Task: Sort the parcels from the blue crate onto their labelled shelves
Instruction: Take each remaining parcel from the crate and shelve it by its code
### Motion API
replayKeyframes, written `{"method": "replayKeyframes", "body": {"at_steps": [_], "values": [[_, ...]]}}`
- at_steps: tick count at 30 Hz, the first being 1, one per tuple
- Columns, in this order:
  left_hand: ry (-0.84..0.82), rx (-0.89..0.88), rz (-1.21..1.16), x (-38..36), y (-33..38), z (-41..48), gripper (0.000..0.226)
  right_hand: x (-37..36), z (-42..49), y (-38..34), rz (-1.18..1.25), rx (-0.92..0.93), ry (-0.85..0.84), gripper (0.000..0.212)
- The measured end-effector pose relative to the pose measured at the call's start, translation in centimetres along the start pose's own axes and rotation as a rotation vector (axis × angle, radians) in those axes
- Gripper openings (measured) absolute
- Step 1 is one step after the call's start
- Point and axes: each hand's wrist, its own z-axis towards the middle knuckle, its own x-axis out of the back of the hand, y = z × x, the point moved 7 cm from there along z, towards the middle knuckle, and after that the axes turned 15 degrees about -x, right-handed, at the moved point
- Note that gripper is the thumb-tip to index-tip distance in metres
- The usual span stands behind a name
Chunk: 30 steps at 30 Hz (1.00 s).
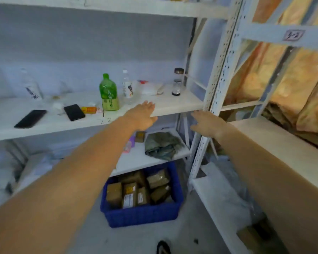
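Note:
A blue crate (141, 215) stands on the floor under the white shelving, holding several brown cardboard parcels (128, 196) and padded packets. My left hand (141, 116) is stretched out flat over the front edge of the middle shelf (173, 107), fingers apart, holding nothing. My right hand (207, 123) reaches toward the perforated shelf post (218, 74), fingers spread and empty. A handwritten label (293, 35) is stuck on the right rack's beam. Faint writing marks the middle shelf's edge near my left forearm.
On the middle shelf lie two black phones (30, 119) (74, 112), a green bottle (108, 92), clear bottles, a small jar (177, 81) and a small orange box. The lower shelf holds a grey-green bag (162, 146) and a small brown parcel (140, 136). Orange-wrapped bundles (292, 85) fill the right rack.

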Motion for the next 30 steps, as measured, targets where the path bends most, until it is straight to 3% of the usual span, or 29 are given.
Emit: {"method": "replayKeyframes", "body": {"at_steps": [6,11,17,22,30], "values": [[-0.070,0.200,-0.196,-14.6,-5.7,3.4,0.063,-11.7,9.8,-2.1,-0.026,0.157,-0.166,0.063],[-0.265,0.319,-0.361,-26.3,-8.0,4.2,0.062,-22.2,16.2,-3.3,-0.091,0.262,-0.313,0.065],[-0.316,0.465,-0.476,-38.0,-11.9,3.6,0.061,-35.5,19.4,-5.9,-0.056,0.317,-0.497,0.068],[-0.426,0.560,-0.557,-49.9,-15.2,1.7,0.064,-48.4,19.8,-7.7,0.005,0.253,-0.716,0.069],[-0.428,0.665,-0.720,-68.8,-22.4,2.5,0.067,-66.0,23.7,-14.9,0.185,0.150,-0.781,0.053]]}}
